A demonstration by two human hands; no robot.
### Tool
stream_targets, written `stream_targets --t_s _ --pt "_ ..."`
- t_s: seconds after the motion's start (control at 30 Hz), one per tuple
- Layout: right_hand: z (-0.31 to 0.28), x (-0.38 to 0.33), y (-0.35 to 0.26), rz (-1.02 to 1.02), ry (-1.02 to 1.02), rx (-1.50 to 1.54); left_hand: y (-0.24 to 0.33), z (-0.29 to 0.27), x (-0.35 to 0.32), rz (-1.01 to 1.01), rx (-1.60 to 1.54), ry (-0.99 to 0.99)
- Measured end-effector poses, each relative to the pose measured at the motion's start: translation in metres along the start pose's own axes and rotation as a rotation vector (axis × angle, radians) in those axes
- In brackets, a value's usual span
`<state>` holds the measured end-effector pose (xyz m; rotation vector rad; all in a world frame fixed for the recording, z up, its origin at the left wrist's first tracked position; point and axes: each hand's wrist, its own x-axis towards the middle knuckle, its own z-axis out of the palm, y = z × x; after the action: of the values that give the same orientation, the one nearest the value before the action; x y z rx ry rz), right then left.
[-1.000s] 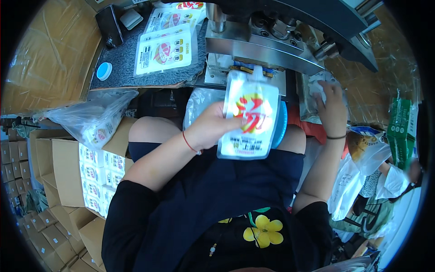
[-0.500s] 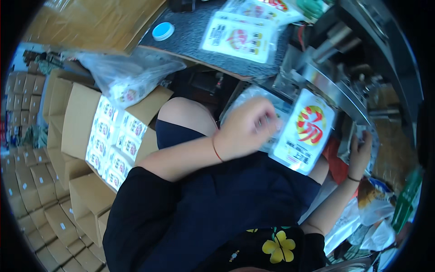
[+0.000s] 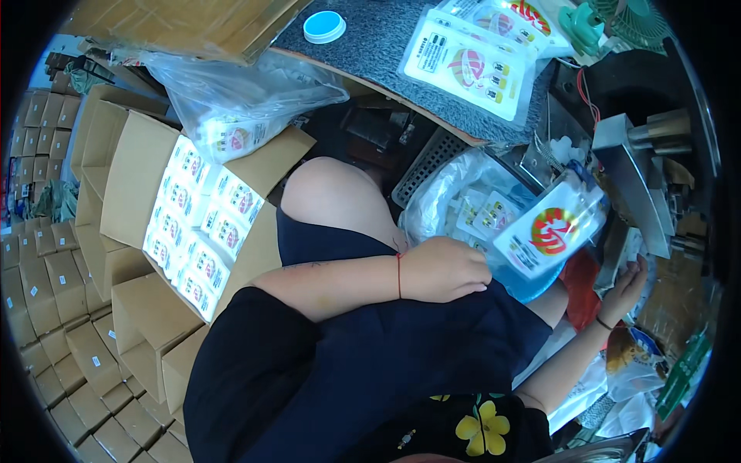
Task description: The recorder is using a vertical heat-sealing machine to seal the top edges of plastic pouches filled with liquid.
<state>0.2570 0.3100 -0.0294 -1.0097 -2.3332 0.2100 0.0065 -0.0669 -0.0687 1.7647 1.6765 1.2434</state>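
Observation:
My left hand (image 3: 448,270) lies palm down over my lap, its fingers curled under; whatever they hold, if anything, is hidden. Just beyond its fingertips is a white pouch (image 3: 517,253) with a red and yellow round print, tilted, its upper end close to the metal machine (image 3: 634,174). Under the pouch a plastic-lined basket (image 3: 432,166) contains several small white sachets (image 3: 494,216). At the right, my right hand (image 3: 627,289) reaches up beside the machine, fingers bent around a whitish piece I cannot make out.
Flat white pouches (image 3: 463,65) and a blue-lidded round tub (image 3: 324,28) lie on the grey tabletop (image 3: 370,65). To the left stands an open carton (image 3: 139,181) with rows of printed packs; a clear bag (image 3: 239,100) hangs over it. Stacked cartons (image 3: 58,309) fill the far left.
My left hand has come down toward my lap, away from the basket. The pouch now tilts further, and the sachets in the basket show. The whole view has shifted a little.

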Motion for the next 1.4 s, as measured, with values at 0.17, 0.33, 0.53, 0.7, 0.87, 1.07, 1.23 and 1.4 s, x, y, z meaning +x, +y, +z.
stream_targets --t_s 0.17,0.33,0.53,0.7,0.87,1.07,1.23,1.4 --pt "0.0 -0.003 -0.002 0.066 0.052 0.084 0.007 0.008 0.003 0.045 0.111 -0.24" --pt "0.001 -0.003 -0.016 0.064 0.085 0.039 0.013 -0.012 -0.01 0.07 0.198 -0.251" --pt "0.0 -0.005 -0.012 0.053 0.143 0.066 -0.001 -0.017 -0.038 -0.072 0.262 -0.081" --pt "0.007 -0.008 -0.011 0.151 0.145 0.116 0.009 -0.012 -0.034 -0.011 0.15 -0.229" --pt "-0.001 -0.013 -0.032 0.196 0.164 -0.012 0.037 -0.073 0.036 0.077 0.142 0.071" --pt "0.004 -0.01 -0.047 0.01 0.178 -0.194 -0.007 -0.125 0.108 -0.029 0.713 0.382" --pt "-0.012 -0.017 -0.055 0.02 0.308 -0.021 -0.025 -0.086 0.08 -0.116 1.001 0.103" --pt "-0.017 -0.019 -0.05 -0.063 0.462 0.008 -0.032 -0.087 0.059 0.004 0.804 0.245"
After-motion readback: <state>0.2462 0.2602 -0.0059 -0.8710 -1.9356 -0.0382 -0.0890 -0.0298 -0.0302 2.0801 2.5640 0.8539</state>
